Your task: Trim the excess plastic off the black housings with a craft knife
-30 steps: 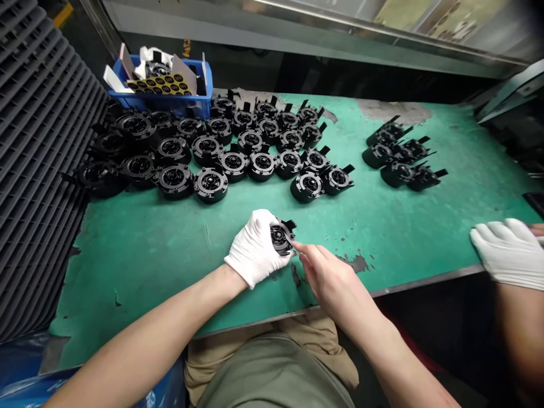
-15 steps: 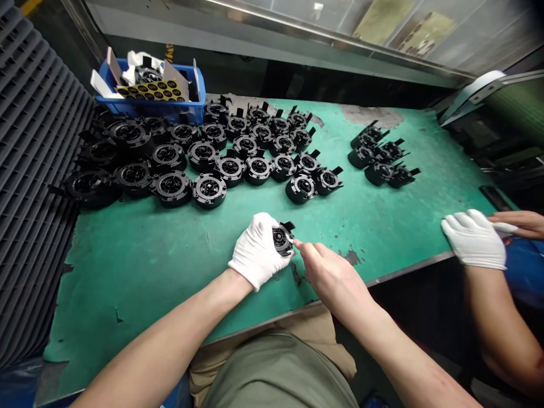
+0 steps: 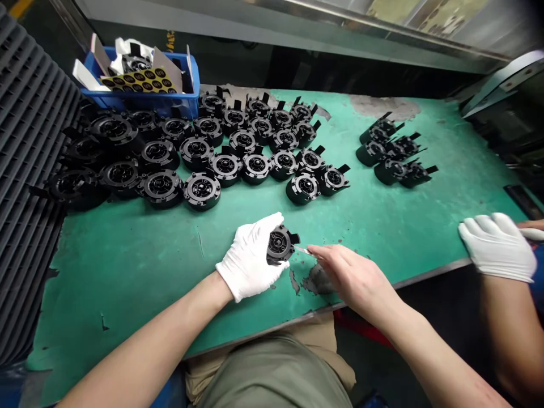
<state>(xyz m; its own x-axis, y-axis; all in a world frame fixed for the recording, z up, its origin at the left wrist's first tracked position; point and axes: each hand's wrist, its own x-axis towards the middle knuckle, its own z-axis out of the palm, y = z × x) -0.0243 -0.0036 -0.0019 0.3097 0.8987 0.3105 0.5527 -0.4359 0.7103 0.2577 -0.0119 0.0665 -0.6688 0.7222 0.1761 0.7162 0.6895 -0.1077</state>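
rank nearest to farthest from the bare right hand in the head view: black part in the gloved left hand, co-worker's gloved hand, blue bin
From the bare right hand:
1. Black part, just left
2. Co-worker's gloved hand, off to the right
3. Blue bin, far back left

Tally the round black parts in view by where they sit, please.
Main cluster of round black parts: about 26
Right-hand group of round black parts: 5
Round black part held in the white-gloved left hand: 1
Round black part in the blue crate: 1
Total: about 33
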